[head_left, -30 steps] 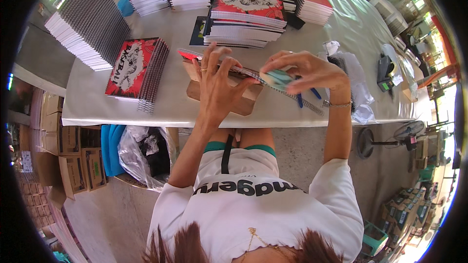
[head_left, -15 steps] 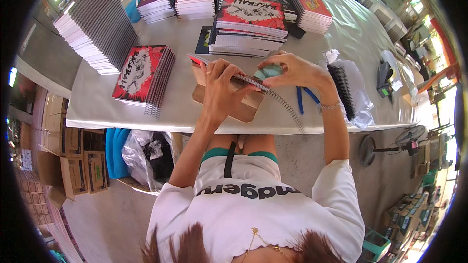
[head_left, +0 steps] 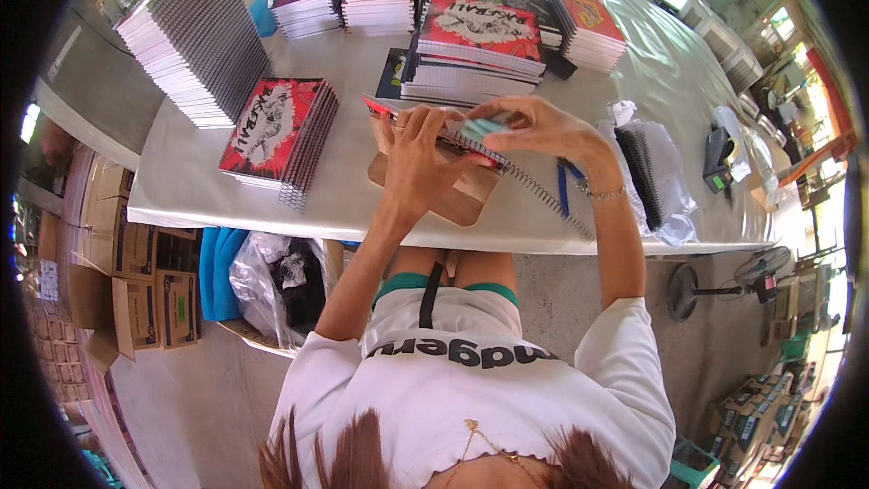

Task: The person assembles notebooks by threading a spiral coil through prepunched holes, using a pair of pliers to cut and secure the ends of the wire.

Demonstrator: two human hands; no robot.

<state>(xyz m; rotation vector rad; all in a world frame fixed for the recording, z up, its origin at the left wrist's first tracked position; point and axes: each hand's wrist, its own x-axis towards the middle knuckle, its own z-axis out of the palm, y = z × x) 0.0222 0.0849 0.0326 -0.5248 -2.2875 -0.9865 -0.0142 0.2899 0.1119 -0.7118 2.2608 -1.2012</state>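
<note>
My left hand (head_left: 416, 158) is closed around a notebook (head_left: 377, 107) with a red cover, held tilted with its punched edge up. A dark wire coil (head_left: 546, 195) sits in part of that edge, and its loose end trails down to the right over the table. In my right hand (head_left: 548, 131) is a pale green pad-like piece (head_left: 482, 129), slightly blurred, pressed against the coiled edge. What exactly it is cannot be made out. Beneath the notebook stands a brown wooden board or stand (head_left: 463, 199). Blue-handled pliers (head_left: 563, 188) lie just under my right wrist.
Red notebooks (head_left: 276, 131) and a tall coil-bound stack (head_left: 195, 45) stand at left. More stacks (head_left: 480, 32) line the far side. Spare black coils (head_left: 638, 163) lie in plastic at right, near a black device (head_left: 720, 158). Below are an open box (head_left: 272, 294) and a fan (head_left: 683, 292).
My right hand and the green piece have shifted up and left along the notebook's edge. The coil's free end hangs a little farther right. The whole view has shifted slightly.
</note>
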